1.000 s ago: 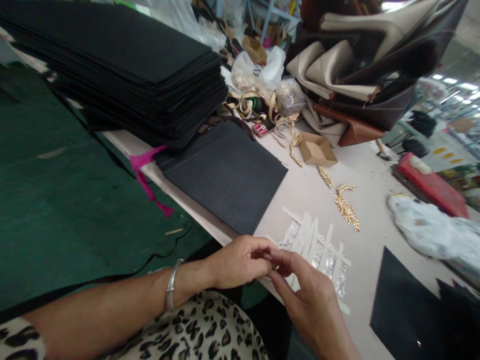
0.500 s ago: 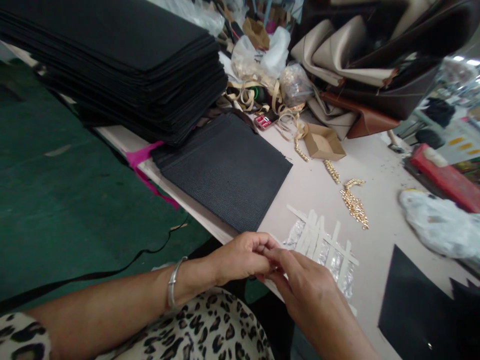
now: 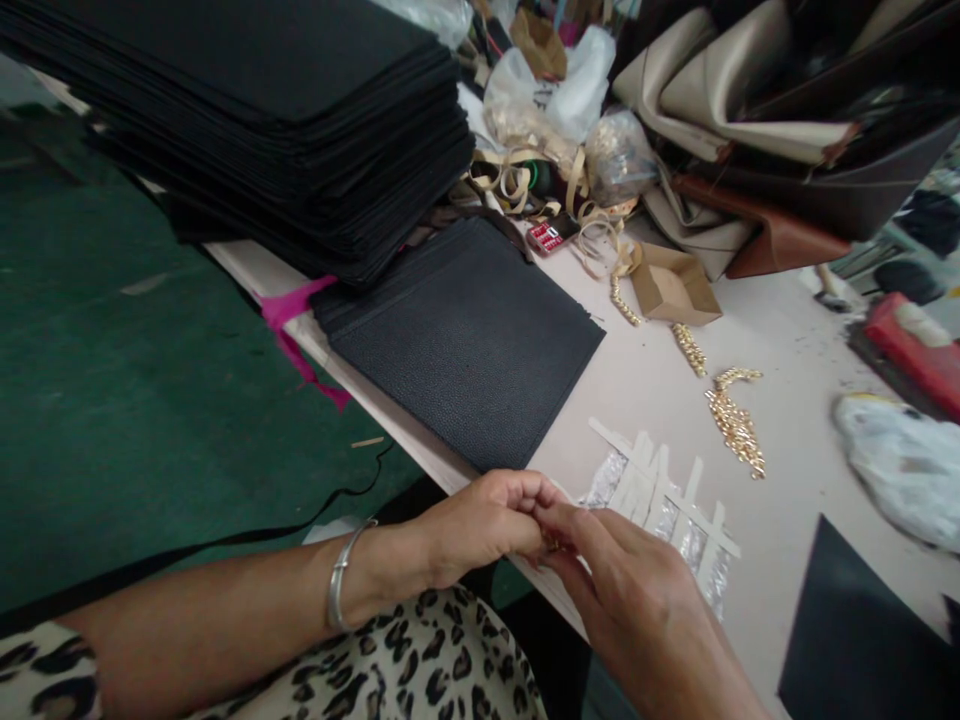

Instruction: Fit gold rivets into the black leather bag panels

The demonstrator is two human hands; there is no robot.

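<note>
Over the front edge of the table, my left hand (image 3: 495,525) and my right hand (image 3: 626,570) meet with fingers curled together. Between their fingertips shows a bit of a small gold-coloured piece (image 3: 553,545); my fingers hide most of it. Just beyond lies a patch of clear plastic wrap crossed with pale tape strips (image 3: 641,475). A black leather panel (image 3: 465,340) rests left of that, reaching the table edge. Farther right are a pile of small gold pieces (image 3: 739,430) and a short gold chain-like strip (image 3: 688,350).
A tall stack of black sheets (image 3: 300,150) stands at the back left. Behind the gold pieces sits an open cardboard box (image 3: 675,285), with brown and beige leather bags (image 3: 750,130) beyond. To the right are a white plastic bag (image 3: 904,465) and a black sheet (image 3: 862,620).
The view has shifted slightly, so things on the table appear farther right. My hands stay together, and a gold glint now shows between the fingertips.
</note>
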